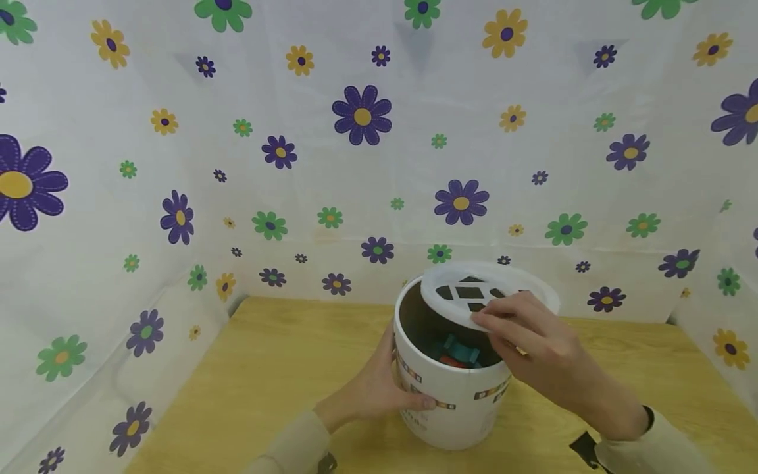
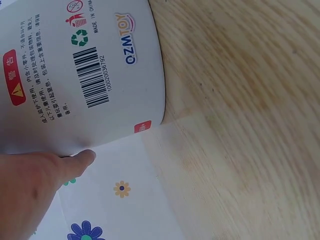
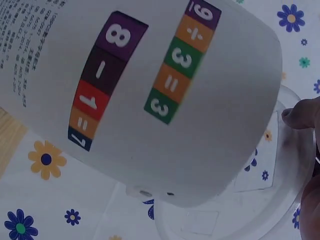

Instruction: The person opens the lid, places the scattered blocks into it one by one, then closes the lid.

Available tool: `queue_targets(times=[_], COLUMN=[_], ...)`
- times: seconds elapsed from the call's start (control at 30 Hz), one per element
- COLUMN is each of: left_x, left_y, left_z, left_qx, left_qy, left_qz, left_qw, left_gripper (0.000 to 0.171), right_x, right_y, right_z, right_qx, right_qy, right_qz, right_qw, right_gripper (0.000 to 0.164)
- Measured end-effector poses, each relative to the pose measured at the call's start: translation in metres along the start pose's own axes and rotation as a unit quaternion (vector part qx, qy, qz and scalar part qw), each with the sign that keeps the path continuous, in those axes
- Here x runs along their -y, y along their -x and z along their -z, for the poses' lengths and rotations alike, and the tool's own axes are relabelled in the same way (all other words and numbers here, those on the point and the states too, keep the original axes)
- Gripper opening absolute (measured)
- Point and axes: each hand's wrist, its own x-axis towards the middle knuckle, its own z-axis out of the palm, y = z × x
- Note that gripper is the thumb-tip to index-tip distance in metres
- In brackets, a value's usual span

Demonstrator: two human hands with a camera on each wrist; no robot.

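Note:
A white cylindrical bucket point(image 1: 453, 421) printed with colourful sums stands upright on the table, its top partly uncovered. My left hand point(image 1: 379, 388) grips the bucket's left side, thumb across the front and fingers hidden behind. Over the opening, a round translucent white lid point(image 1: 509, 271) with cut-out shapes sits tilted, raised at the right. My right hand point(image 1: 545, 355) pinches the lid's near edge between thumb and fingers. Inside the bucket lie a teal piece point(image 1: 463, 350) and a red piece point(image 1: 451, 361). The left wrist view shows a barcode point(image 2: 91, 76) on the bucket's wall.
The wooden table point(image 1: 260, 368) extends around the bucket. White cloth point(image 1: 331, 164) with purple, yellow and green flowers encloses its back and both sides. A black strap end point(image 1: 585, 449) hangs by the right sleeve point(image 1: 645, 447).

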Motion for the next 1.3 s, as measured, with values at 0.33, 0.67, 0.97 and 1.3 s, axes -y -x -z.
queue_targets(times=[0.33, 0.67, 0.97, 1.3], left_x=[0.002, 0.0, -0.003, -0.002], left_y=[0.001, 0.003, 0.005, 0.002], left_z=[-0.001, 0.0, 0.0, 0.002], left_qx=[-0.018, -0.019, -0.02, -0.011], left_qy=[-0.022, -0.031, -0.026, -0.03], left_qz=[-0.005, 0.008, 0.011, 0.015], left_qw=[0.9996, 0.9993, 0.9994, 0.9994], left_gripper=[0.134, 0.135, 0.133, 0.133], right_x=[0.011, 0.024, 0.033, 0.044], right_y=[0.004, 0.007, 0.012, 0.015], right_z=[-0.025, -0.032, -0.035, -0.041], right_qx=[0.006, 0.021, 0.045, 0.028], right_qy=[-0.04, -0.069, -0.063, -0.035], right_qz=[0.036, 0.011, -0.004, -0.025], right_qw=[0.999, 0.997, 0.997, 0.999], right_gripper=[0.03, 0.031, 0.036, 0.036])
